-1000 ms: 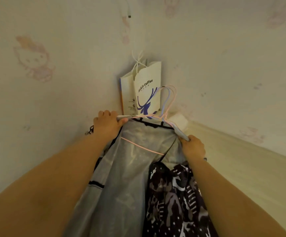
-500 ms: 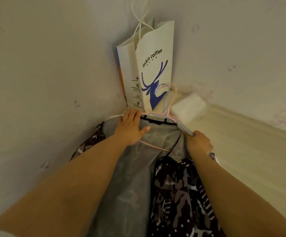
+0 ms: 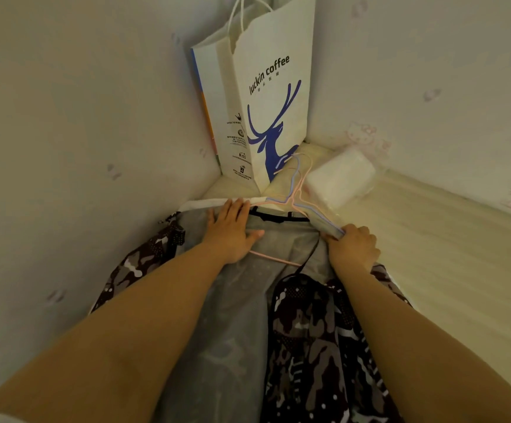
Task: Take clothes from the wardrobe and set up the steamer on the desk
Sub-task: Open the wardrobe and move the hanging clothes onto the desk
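The clothes [image 3: 236, 325], a grey see-through cover over camouflage fabric, lay on the pale desk [image 3: 449, 270] in the corner. The left hand [image 3: 233, 232] pressed flat on the cover, fingers straight. The right hand [image 3: 353, 248] gripped the hangers' [image 3: 301, 198] shoulder end. Beyond the fingertips stood a paper bag [image 3: 266, 96], with a white packet [image 3: 339, 177] beside it.

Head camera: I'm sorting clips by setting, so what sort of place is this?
Probably a home bedroom corner. Cartoon-cat wallpaper covers both walls, a paper coffee bag stands in the corner on a pale wood surface, and clothes on thin wire hangers lie under both hands.
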